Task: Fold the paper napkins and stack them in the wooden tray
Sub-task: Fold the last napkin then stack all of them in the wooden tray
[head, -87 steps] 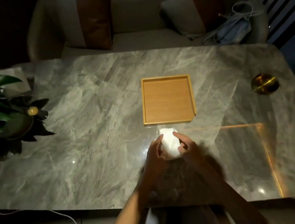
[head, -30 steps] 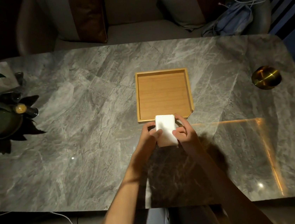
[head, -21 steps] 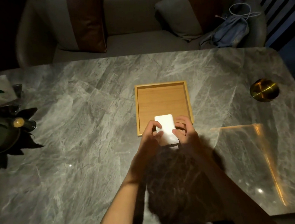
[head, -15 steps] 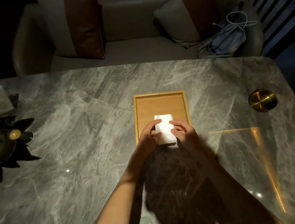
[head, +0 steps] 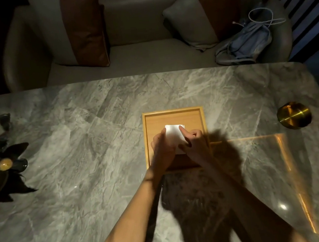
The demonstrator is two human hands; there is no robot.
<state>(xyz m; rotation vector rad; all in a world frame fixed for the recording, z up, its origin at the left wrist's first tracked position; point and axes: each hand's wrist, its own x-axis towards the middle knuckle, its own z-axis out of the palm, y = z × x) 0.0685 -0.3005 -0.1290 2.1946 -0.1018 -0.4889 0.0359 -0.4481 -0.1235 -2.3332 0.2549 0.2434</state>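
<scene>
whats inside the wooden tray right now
One folded white napkin sits inside the wooden tray, with the left hand and right hand on it. The hands cover its near part.

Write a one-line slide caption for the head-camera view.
Both hands, left hand and right hand, set a folded white napkin into the wooden tray on a marble table.

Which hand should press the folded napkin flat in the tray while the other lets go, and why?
Right hand, probably: its forefinger already lies on top of the folded napkin inside the wooden tray, while the left hand only grips the napkin's edge.
</scene>
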